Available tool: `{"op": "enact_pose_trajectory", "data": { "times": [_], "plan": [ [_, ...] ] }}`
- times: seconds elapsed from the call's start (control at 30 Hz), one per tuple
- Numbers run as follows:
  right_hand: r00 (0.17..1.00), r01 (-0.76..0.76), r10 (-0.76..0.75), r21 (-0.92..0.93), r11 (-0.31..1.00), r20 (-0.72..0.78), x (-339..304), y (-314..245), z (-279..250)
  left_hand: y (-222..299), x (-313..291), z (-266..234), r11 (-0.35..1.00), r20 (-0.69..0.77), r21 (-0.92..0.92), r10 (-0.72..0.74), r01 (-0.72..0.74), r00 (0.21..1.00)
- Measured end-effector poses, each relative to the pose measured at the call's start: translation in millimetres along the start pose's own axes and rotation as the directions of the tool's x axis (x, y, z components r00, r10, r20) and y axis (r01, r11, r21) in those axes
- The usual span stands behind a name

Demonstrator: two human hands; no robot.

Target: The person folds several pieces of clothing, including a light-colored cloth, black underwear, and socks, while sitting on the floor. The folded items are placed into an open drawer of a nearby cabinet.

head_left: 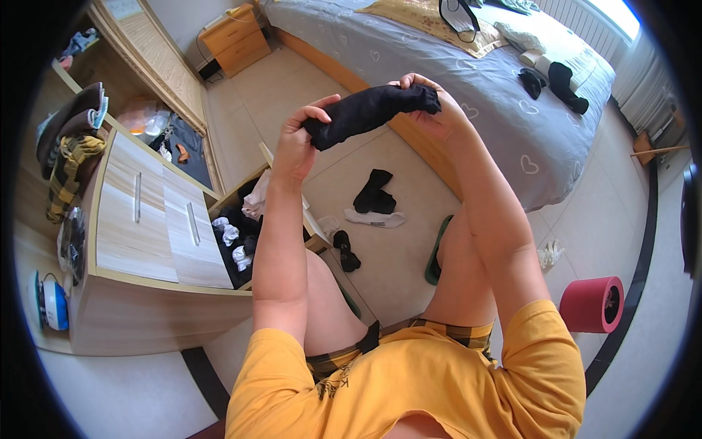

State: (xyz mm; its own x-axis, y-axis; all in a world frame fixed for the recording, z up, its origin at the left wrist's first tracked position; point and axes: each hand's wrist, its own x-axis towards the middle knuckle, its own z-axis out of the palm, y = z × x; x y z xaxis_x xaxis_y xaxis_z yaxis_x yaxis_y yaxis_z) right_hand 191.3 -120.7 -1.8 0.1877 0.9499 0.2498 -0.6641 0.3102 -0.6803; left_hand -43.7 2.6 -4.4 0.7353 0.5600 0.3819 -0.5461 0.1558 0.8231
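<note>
A black sock [365,115] is stretched lengthwise between my two raised hands, over the floor beside the bed. My left hand [301,132] grips its left end, thumb on the near side. At the other end, my right hand [433,110] pinches the bunched part of the sock, and some of its fingers are hidden behind the fabric. Below on the floor lie another black sock [374,192], a white sock [374,218] and a small bundled black sock [346,251].
An open drawer [320,233] holding socks juts out from the wooden cabinet [139,212] at left. The bed [504,132] carries more black socks [567,88]. A wooden nightstand [235,40] stands at the back. A red foam roller [581,304] is at right.
</note>
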Motion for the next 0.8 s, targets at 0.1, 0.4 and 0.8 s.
{"op": "enact_pose_trajectory", "data": {
  "times": [0.1, 0.4, 0.8],
  "plan": [
    [1.0, 0.001, -0.001, 0.038, 0.999, -0.025, 0.7, 1.1, 9.7, 3.9, -0.8, 0.3, 0.997, 0.015, 0.061, 0.036, -0.037, 0.999],
    [0.922, -0.386, 0.366, -0.349, 0.854, -0.125, -1.1, 17.0, 27.5, 20.3, -11.6, -8.9, 0.998, 0.046, 0.048, -0.05, 0.048, 0.998],
    [0.974, -0.218, 0.151, -0.498, 0.839, -0.172, 21.0, 105.3, 80.0, 38.9, -47.9, -50.7, 0.753, -0.353, 0.39, -0.409, 0.529, 0.842]
  ]
}}
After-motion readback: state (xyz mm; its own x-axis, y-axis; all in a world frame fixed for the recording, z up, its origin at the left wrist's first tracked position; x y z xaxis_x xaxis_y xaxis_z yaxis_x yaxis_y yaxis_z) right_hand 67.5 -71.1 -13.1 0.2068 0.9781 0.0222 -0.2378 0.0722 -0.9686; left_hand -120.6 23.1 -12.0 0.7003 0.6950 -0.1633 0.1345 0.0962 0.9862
